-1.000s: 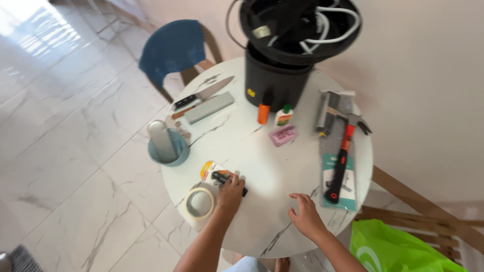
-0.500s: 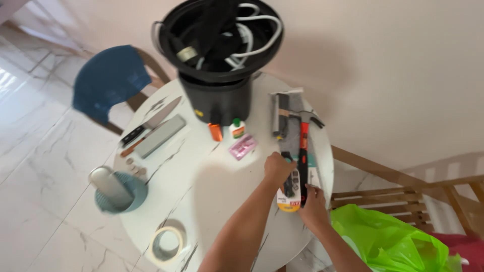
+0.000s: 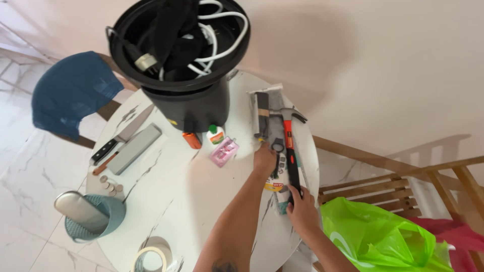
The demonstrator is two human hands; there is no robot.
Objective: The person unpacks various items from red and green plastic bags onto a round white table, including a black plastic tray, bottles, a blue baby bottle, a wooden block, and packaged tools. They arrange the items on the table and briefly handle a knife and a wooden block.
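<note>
My right hand (image 3: 304, 210) is closed around the black grip of the hammer (image 3: 289, 143), which lies lengthwise near the right edge of the round white table (image 3: 166, 196), red shaft pointing away from me, head just beside a dark flat tool (image 3: 260, 115); my left hand (image 3: 264, 159) rests fingers-down on the packaging sheet (image 3: 275, 187) under the hammer, just left of the shaft; whether it grips anything I cannot tell. Behind stands a black bucket (image 3: 187, 107) full of cables; a small glue bottle (image 3: 216, 136) and pink packet (image 3: 223, 151) sit near its foot; a knife (image 3: 120, 137) and grey block (image 3: 134, 148) lie left; a green bag (image 3: 375, 236) sits right of the table.
</note>
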